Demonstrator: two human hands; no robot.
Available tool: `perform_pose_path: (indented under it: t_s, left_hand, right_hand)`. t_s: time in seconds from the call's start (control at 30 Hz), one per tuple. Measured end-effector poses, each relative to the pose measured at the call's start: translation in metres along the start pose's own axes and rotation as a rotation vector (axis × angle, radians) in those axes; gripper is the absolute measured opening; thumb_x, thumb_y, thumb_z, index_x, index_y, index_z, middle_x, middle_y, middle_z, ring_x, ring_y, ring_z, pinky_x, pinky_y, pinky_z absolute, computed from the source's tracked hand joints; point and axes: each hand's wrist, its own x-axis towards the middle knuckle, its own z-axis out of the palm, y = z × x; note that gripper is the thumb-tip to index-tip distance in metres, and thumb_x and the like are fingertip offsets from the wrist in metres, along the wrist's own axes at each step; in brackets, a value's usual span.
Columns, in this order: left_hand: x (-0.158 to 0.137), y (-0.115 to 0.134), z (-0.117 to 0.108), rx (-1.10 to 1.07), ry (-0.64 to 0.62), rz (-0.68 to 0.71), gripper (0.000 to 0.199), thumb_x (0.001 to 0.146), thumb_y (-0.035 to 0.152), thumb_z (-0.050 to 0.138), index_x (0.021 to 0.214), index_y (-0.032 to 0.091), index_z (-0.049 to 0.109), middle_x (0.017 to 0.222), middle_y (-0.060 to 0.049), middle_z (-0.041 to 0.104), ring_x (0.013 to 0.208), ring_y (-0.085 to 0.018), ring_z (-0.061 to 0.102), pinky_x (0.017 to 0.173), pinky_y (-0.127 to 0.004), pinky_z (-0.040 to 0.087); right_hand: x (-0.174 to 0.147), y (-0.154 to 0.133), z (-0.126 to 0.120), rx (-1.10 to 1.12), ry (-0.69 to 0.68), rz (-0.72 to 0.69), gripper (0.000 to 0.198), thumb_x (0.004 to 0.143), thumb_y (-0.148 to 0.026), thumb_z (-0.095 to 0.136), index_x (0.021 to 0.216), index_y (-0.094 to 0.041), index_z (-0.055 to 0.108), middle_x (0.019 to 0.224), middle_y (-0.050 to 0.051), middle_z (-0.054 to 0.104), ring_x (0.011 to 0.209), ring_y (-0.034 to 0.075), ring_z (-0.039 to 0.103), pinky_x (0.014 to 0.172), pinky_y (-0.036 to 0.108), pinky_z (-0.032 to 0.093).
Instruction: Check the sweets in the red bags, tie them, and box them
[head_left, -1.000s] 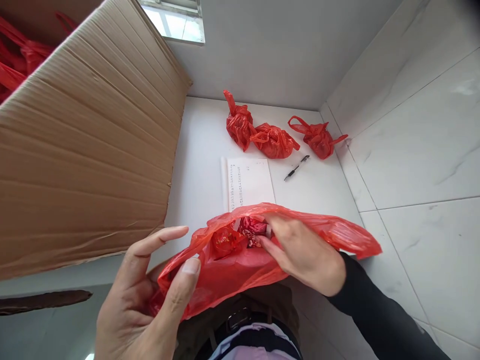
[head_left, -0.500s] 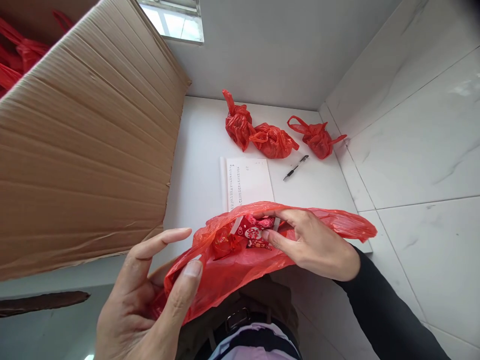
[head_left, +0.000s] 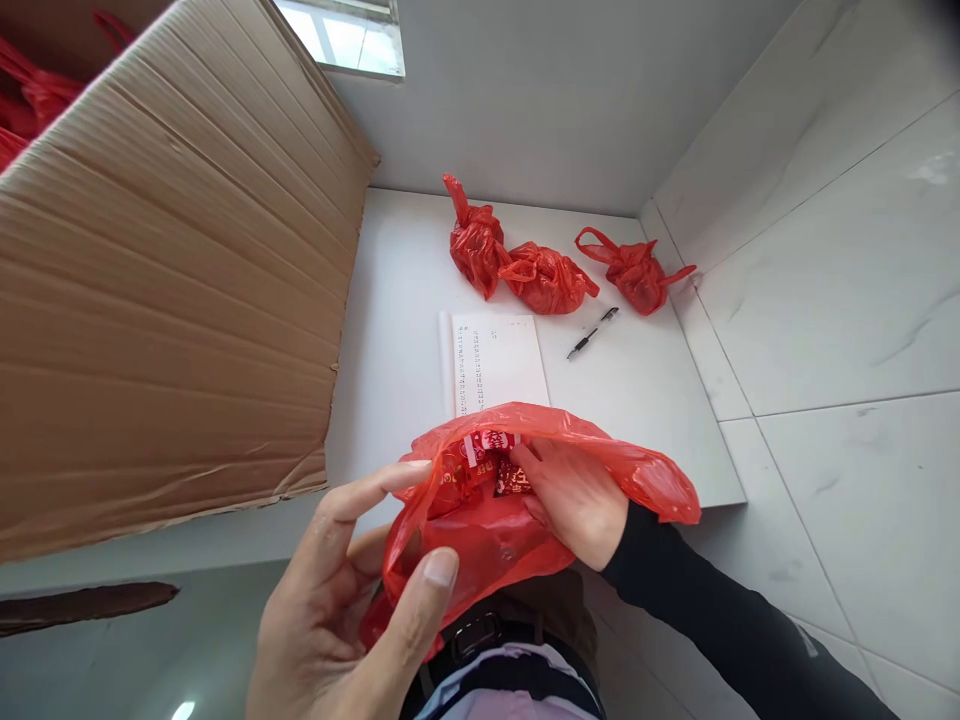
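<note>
A thin red plastic bag (head_left: 502, 545) hangs with its mouth wide, near the front edge of the white table. My left hand (head_left: 345, 590) grips its left side in the palm and lower fingers, while the thumb and index finger stand apart at the rim. Inside lie several small red wrapped packets (head_left: 457, 482), and a dark red one (head_left: 512, 478) with pale printed characters. My right hand (head_left: 574, 495) reaches into the bag up to the wrist, thumb and fingertips apart beside the packets. Red film partly covers that hand.
Three tied red bags (head_left: 550, 280) lie at the back of the white table (head_left: 397, 300). A notebook (head_left: 502, 365) with handwritten columns and a black pen (head_left: 592, 333) are in front of them. At left stands a tall cardboard box (head_left: 187, 280) with red bags inside; tiled wall (head_left: 847, 300) borders the right.
My right hand has let go of a red packet and sunk deeper into the bag. My left hand has shifted right with the bag's edge, and the bag's right end has drawn inward.
</note>
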Motion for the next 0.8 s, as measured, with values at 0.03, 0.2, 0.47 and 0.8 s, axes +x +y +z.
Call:
perform_pose_path:
  t_s: [0.03,0.2,0.47,0.8]
  left_hand:
    - [0.000,-0.001,0.001,0.008,-0.018,0.011,0.050,0.071,0.041,0.081,0.116,0.034,0.060,0.085,0.000,0.078,0.070,-0.021,0.075,0.062,-0.026,0.062]
    - [0.004,-0.002,-0.002,0.014,-0.001,0.038,0.047,0.071,0.041,0.081,0.114,0.032,0.062,0.084,0.001,0.077,0.071,-0.021,0.075,0.062,-0.024,0.062]
    - [0.007,0.000,-0.005,0.025,0.072,0.086,0.041,0.069,0.041,0.082,0.106,0.033,0.067,0.066,0.005,0.071,0.053,-0.013,0.069,0.054,-0.014,0.056]
    - [0.010,-0.008,-0.015,0.026,0.052,0.140,0.039,0.075,0.041,0.079,0.111,0.032,0.066,0.068,0.005,0.072,0.055,-0.014,0.071,0.055,-0.016,0.059]
  right_hand:
    - [0.002,0.000,0.002,-0.010,0.008,-0.008,0.050,0.082,-0.004,0.057,0.131,-0.012,0.054,0.127,0.019,0.061,0.118,0.036,0.058,0.098,0.049,0.049]
    - [-0.004,0.006,0.000,0.165,0.129,-0.026,0.046,0.087,-0.010,0.056,0.133,-0.015,0.052,0.126,0.016,0.062,0.114,0.035,0.060,0.097,0.051,0.048]
    - [-0.015,0.006,-0.020,1.558,-0.104,-0.134,0.026,0.103,-0.032,0.044,0.121,-0.018,0.055,0.107,0.007,0.068,0.093,0.020,0.070,0.076,0.034,0.061]
    - [-0.013,0.018,-0.007,1.838,-0.240,-0.084,0.025,0.099,-0.033,0.056,0.118,-0.016,0.057,0.101,0.009,0.073,0.081,0.019,0.074,0.077,0.034,0.062]
